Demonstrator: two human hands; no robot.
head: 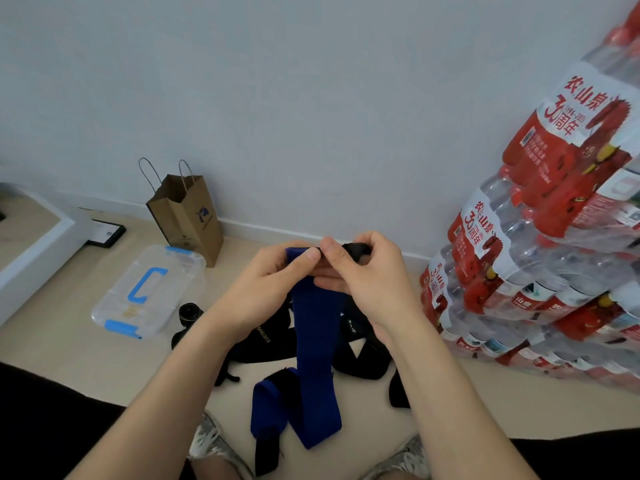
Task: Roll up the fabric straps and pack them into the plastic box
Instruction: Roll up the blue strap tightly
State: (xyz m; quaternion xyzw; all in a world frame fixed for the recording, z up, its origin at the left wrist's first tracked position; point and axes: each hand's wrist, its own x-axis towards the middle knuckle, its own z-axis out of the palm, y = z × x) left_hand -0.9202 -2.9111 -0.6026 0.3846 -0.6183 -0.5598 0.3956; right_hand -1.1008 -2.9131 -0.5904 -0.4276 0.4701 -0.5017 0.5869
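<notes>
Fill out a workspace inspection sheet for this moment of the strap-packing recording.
Surface: beige floor, used as the work area.
Job's things: blue fabric strap held up by its top end, the rest hanging to the floor; black fabric straps lie unrolled beneath it; clear plastic box with blue handle and latches sits at left, apparently closed.
Clutter: brown paper bag against the wall; small black cylindrical object beside the box.
Hands: left hand and right hand both pinch the strap's top end.
Cables: nothing seen.
Surroundings: pale wall; stacked packs of red-labelled water bottles at right; white furniture at left.
</notes>
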